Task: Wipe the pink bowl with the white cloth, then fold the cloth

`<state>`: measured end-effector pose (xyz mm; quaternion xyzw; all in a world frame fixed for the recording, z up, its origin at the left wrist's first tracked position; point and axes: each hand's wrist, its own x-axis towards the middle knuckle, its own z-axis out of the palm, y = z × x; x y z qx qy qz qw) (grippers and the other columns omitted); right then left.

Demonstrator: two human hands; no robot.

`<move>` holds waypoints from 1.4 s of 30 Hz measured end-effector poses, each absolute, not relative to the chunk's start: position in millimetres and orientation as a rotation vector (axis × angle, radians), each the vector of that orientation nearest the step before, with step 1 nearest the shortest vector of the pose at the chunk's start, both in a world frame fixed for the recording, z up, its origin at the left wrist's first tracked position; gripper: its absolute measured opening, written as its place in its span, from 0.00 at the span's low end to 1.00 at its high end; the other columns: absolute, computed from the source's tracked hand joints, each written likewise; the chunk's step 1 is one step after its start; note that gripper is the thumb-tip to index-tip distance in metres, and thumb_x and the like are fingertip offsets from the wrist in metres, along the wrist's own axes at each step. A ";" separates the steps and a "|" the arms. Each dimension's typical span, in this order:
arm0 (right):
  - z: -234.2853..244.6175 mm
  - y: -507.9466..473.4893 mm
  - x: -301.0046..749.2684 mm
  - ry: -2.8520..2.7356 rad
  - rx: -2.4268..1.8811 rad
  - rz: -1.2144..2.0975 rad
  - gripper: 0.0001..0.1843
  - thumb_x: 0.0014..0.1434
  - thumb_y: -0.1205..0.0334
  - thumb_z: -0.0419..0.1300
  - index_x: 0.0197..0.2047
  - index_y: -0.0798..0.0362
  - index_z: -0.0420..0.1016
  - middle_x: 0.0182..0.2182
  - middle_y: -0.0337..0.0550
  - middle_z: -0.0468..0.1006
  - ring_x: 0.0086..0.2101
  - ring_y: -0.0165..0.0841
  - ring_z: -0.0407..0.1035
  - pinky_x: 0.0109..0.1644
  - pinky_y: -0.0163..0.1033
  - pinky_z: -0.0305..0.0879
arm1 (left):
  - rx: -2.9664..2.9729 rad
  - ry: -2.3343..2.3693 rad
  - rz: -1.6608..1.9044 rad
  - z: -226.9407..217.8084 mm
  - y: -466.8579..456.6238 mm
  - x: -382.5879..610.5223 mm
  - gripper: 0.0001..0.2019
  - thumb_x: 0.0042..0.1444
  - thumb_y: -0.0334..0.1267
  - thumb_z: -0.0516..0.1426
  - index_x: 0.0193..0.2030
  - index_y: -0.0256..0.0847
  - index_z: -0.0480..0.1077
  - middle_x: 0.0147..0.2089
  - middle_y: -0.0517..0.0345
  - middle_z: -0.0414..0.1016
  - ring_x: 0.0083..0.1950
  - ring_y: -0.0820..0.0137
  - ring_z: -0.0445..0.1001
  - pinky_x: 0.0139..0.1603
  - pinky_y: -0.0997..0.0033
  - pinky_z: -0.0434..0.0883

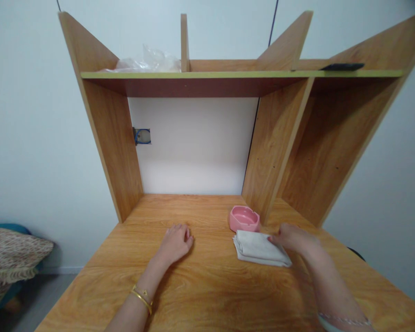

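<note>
A folded pale grey cloth (261,248) lies flat on the wooden desk, right of the middle. My right hand (293,237) is at its right edge, thumb on top and the other fingers mostly hidden, pinching the cloth. Just behind the cloth, close to it, sits a pink ashtray (244,219) with notches in its rim. My left hand (176,242) rests on the desk left of the cloth, fingers curled in and nothing seen in them. A gold bracelet is on the left wrist.
The wooden desk (193,295) carries a hutch with upright panels (276,147) and a shelf (207,75). On the shelf lie clear plastic wrapping (148,61) and a flat black object (344,67). An uncovered wall socket box (143,136) shows at the back. A fringed throw (14,251) is at far left.
</note>
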<state>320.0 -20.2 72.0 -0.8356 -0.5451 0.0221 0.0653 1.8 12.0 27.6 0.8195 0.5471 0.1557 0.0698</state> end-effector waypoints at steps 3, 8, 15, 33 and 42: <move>88.0 -25.9 285.1 -1.584 -2.532 -0.082 0.21 0.57 0.51 0.45 0.36 0.56 0.73 0.36 0.56 0.76 0.39 0.47 0.70 0.36 0.46 0.63 | 2.550 1.531 0.498 21.5 12.8 2.1 0.07 0.53 0.38 0.47 0.33 0.40 0.63 0.40 0.53 0.69 0.44 0.65 0.65 0.45 0.67 0.60; 86.5 -25.3 230.3 -1.894 -2.228 -0.097 0.17 0.59 0.62 0.43 0.40 0.55 0.71 0.39 0.54 0.75 0.40 0.40 0.69 0.39 0.40 0.60 | 2.598 1.394 0.531 15.8 12.7 1.3 0.12 0.54 0.40 0.47 0.43 0.40 0.63 0.47 0.52 0.65 0.49 0.64 0.62 0.51 0.65 0.58; 60.3 -21.6 211.3 -2.106 -1.972 0.075 0.12 0.58 0.63 0.47 0.35 0.56 0.71 0.35 0.48 0.75 0.37 0.35 0.68 0.40 0.35 0.59 | 2.572 1.373 0.508 15.9 14.9 -1.4 0.20 0.55 0.43 0.46 0.53 0.38 0.60 0.57 0.50 0.61 0.58 0.64 0.57 0.59 0.64 0.53; -3.5 -11.1 183.8 -2.360 -1.746 0.398 0.40 0.58 0.42 0.36 0.63 0.65 0.43 0.62 0.54 0.43 0.61 0.41 0.35 0.62 0.47 0.35 | 2.467 1.627 0.124 12.8 10.7 3.0 0.30 0.58 0.48 0.34 0.64 0.34 0.41 0.67 0.55 0.37 0.67 0.65 0.33 0.63 0.51 0.38; -2.1 -12.8 182.3 -2.363 -1.748 0.380 0.39 0.58 0.44 0.36 0.62 0.66 0.46 0.62 0.55 0.45 0.61 0.42 0.37 0.62 0.48 0.35 | 2.410 1.687 0.034 6.3 8.8 4.5 0.33 0.58 0.52 0.30 0.64 0.31 0.38 0.66 0.51 0.33 0.66 0.61 0.34 0.61 0.45 0.37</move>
